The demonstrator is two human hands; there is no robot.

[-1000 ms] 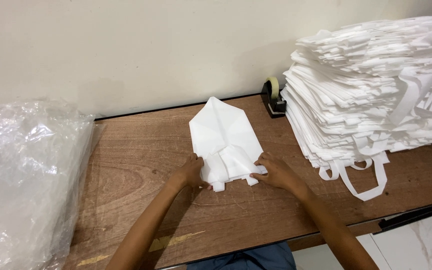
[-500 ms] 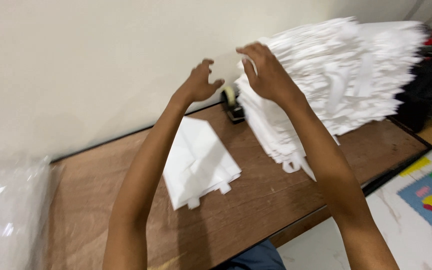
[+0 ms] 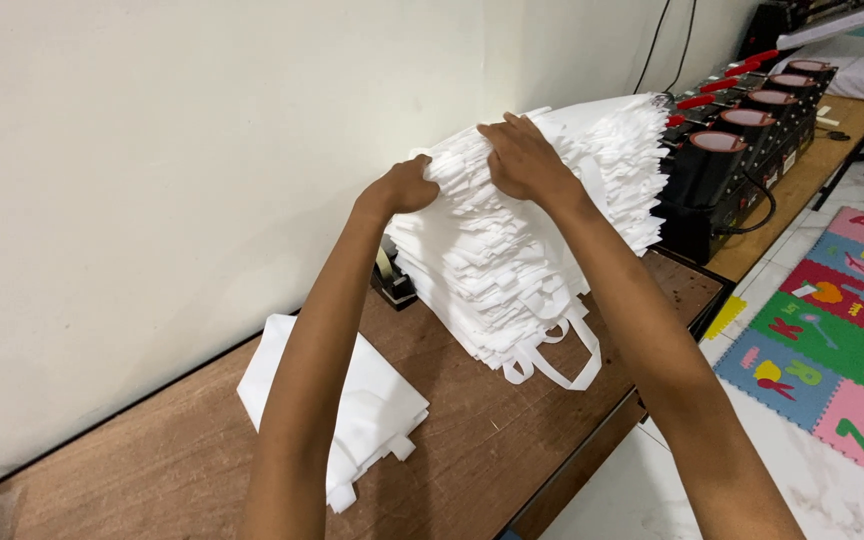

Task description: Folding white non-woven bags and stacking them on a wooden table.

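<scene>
1. My left hand (image 3: 404,187) sits at the near left corner of the tall stack of white bags (image 3: 527,250), fingers curled shut over the edge of the topmost bag.
2. My right hand (image 3: 522,158) lies flat on the top of the stack, toward one o'clock from the left hand, fingertips pressed down and pinching the same top layer.
3. The stack stands on the wooden table (image 3: 472,440); its long axis runs from about seven o'clock to one o'clock, handles hanging off the near end at five o'clock.
4. Both hands are on the stack; the left is nearer its corner, the right nearer its middle.
5. A folded white bag (image 3: 382,400) lies flat on the table at seven o'clock from the stack, well apart from both hands.
</scene>
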